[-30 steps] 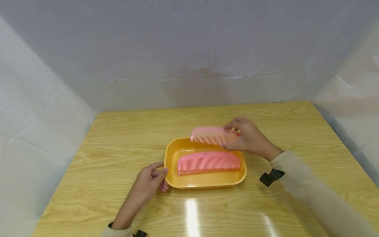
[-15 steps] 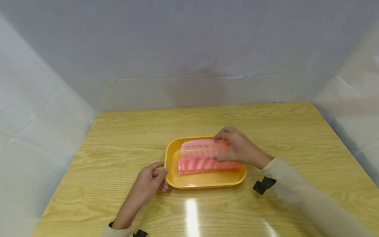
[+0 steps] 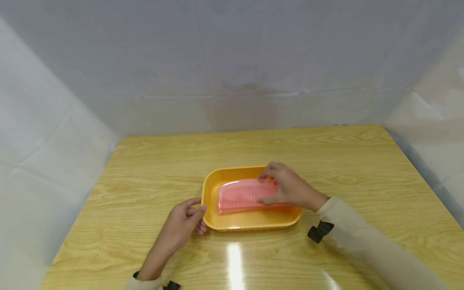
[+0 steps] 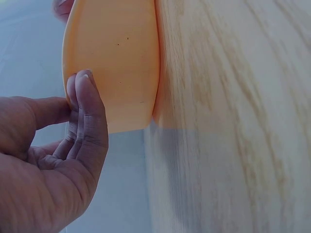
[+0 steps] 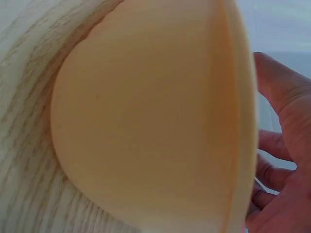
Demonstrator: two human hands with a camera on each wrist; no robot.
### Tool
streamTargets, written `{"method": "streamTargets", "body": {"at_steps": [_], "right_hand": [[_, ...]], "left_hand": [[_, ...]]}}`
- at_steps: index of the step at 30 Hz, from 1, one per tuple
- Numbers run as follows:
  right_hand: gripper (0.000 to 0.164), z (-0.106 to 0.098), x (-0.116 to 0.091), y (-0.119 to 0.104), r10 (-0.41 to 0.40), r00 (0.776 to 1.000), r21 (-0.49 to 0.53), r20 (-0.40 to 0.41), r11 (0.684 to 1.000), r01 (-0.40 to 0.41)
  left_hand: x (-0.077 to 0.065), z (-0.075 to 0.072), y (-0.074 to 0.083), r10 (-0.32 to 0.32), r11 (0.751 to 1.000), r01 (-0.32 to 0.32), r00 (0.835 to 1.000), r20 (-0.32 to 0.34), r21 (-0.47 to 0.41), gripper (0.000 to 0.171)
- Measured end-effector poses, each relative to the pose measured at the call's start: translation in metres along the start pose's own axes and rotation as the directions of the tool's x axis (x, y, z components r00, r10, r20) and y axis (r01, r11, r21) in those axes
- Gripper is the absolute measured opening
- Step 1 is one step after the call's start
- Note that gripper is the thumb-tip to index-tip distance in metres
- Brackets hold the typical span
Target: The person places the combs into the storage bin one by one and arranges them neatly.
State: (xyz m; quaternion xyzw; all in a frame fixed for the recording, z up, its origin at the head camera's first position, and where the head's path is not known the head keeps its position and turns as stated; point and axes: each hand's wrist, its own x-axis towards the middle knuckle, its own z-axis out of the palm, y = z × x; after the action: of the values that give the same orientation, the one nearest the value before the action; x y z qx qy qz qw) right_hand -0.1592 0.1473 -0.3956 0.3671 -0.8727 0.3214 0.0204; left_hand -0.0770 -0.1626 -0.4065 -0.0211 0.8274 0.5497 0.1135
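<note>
A yellow plastic basin stands on the table, with pink combs inside. My right hand reaches over its right side and holds a light pink comb with red printed marks, thumb at the teeth side and fingers at the back edge. The light comb lies over a darker pink comb, which it mostly covers. My left hand pinches the basin's left rim. In the left wrist view, that hand's fingers press the outer wall. The basin wall hides the combs and the right fingertips in the right wrist view.
The wood-grain table extends around the basin. White sheeting hangs behind the table and at both sides. Black straps are at the wrists.
The right hand has lowered the light pink comb from above the basin's back rim into it, then toward me over the darker comb. The left hand and basin have stayed in place.
</note>
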Motion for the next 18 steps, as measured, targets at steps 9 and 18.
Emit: {"method": "streamTargets", "body": {"at_steps": [9, 18], "right_hand": [[0.053, 0.0057, 0.0000, -0.0005, 0.004, 1.000, -0.012, 0.030, 1.000, -0.003], [0.051, 0.0094, 0.0002, 0.0004, 0.018, 0.998, -0.013, 0.054, 1.000, -0.017]], "left_hand": [[-0.0006, -0.0003, -0.0002, -0.017, 1.000, 0.017, 1.000, -0.003, -0.002, 0.043], [-0.0006, 0.0001, 0.0002, -0.016, 1.000, 0.016, 1.000, -0.003, -0.008, 0.043]]}}
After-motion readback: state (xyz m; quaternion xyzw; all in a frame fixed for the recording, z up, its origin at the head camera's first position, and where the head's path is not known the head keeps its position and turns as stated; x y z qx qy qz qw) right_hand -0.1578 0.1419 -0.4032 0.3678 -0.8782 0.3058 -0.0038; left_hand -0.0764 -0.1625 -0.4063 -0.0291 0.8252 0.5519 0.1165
